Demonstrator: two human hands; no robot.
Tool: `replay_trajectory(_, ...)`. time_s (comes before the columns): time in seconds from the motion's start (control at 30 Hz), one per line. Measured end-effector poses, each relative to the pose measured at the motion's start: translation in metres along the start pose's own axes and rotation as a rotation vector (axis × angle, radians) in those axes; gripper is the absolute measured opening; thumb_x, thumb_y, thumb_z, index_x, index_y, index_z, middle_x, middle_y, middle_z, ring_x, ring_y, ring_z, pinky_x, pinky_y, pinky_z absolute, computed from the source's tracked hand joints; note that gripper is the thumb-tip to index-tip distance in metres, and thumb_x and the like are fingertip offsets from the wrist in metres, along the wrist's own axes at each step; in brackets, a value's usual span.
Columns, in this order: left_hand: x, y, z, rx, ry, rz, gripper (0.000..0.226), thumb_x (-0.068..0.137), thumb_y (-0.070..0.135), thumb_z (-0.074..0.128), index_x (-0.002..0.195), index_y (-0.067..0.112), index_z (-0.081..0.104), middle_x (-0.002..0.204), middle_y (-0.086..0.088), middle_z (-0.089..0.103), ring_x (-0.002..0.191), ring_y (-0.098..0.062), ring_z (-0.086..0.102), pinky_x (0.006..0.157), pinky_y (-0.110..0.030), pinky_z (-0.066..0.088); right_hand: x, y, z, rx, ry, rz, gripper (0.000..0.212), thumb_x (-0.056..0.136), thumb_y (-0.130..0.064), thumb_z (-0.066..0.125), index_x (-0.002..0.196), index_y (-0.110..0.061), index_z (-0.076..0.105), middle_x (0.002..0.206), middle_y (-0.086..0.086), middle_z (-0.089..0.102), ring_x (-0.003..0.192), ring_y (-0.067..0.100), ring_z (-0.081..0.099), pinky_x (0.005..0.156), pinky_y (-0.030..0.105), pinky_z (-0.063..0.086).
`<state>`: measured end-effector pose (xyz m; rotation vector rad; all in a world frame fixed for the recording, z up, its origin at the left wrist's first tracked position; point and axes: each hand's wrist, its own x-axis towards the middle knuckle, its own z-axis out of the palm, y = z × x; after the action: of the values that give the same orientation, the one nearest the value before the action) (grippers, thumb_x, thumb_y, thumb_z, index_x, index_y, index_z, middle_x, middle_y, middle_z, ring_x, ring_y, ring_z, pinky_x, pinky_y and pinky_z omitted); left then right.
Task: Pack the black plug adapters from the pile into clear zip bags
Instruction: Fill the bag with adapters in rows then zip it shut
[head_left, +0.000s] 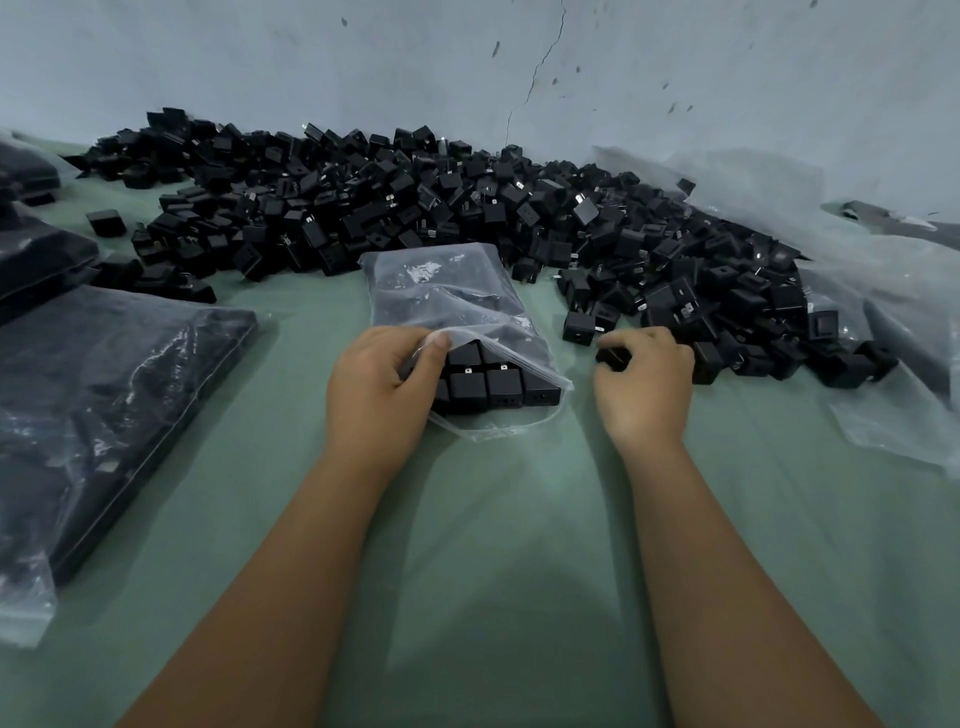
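Observation:
A clear zip bag (447, 291) lies in the middle of the green table, its mouth toward me, with several black plug adapters (485, 387) lined up inside near the opening. My left hand (376, 392) holds the bag's mouth, thumb lifting the upper film. My right hand (647, 382) is just right of the bag with its fingers curled round a black adapter (613, 357) at the near edge of the pile. The big pile of black adapters (415, 208) stretches across the table behind and to the right.
Filled clear bags (98, 395) of adapters lie stacked at the left. Loose clear plastic sheeting (883, 291) lies at the right under the pile's edge. A pale cracked wall (519, 62) stands close behind. The green table surface (519, 545) runs toward me between my forearms.

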<state>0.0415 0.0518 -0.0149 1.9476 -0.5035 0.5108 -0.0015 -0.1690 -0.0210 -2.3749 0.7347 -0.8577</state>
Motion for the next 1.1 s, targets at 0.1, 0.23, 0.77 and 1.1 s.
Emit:
replay_trajectory(0.1, 0.000, 0.000, 0.000, 0.007, -0.001, -0.013, 0.043, 0.092, 0.039, 0.051, 0.082, 0.001, 0.067, 0.079, -0.008, 0.067, 0.082, -0.020, 0.060, 0.075, -0.044, 0.049, 0.002, -0.002, 0.000, 0.140, 0.070, 0.086, 0.037, 0.081, -0.013, 0.063, 0.116, -0.025, 0.059, 0.119, -0.005, 0.052, 0.114, 0.019, 0.045, 0.079, 0.022, 0.034)
replay_trajectory(0.23, 0.000, -0.001, 0.000, -0.008, -0.004, -0.026, 0.040, 0.092, 0.039, 0.051, 0.082, 0.004, 0.068, 0.078, -0.003, 0.067, 0.082, -0.018, 0.060, 0.075, -0.043, 0.049, 0.002, 0.002, 0.000, 0.026, -0.038, 0.123, 0.039, 0.080, -0.025, 0.062, 0.119, -0.027, 0.063, 0.108, 0.001, 0.065, 0.113, 0.025, 0.049, 0.091, 0.035, 0.045)
replay_trajectory(0.77, 0.000, -0.001, -0.001, -0.109, -0.023, -0.072, 0.021, 0.093, 0.042, 0.049, 0.098, 0.033, 0.067, 0.080, 0.004, 0.071, 0.084, -0.020, 0.066, 0.077, -0.047, 0.052, -0.078, -0.077, 0.004, 0.299, 0.012, -0.571, 0.021, 0.073, -0.029, 0.054, 0.085, -0.013, 0.057, 0.078, -0.006, 0.056, 0.076, 0.013, 0.049, 0.059, 0.027, 0.041)
replay_trajectory(1.1, 0.000, -0.003, 0.002, -0.101, 0.005, 0.007, 0.017, 0.095, 0.038, 0.049, 0.106, 0.037, 0.062, 0.091, 0.009, 0.070, 0.086, -0.013, 0.064, 0.078, -0.044, 0.052, -0.075, -0.077, 0.008, -0.164, 0.068, -0.610, 0.019, 0.087, -0.030, 0.058, 0.093, -0.013, 0.066, 0.077, 0.006, 0.065, 0.074, 0.028, 0.060, 0.065, 0.034, 0.045)
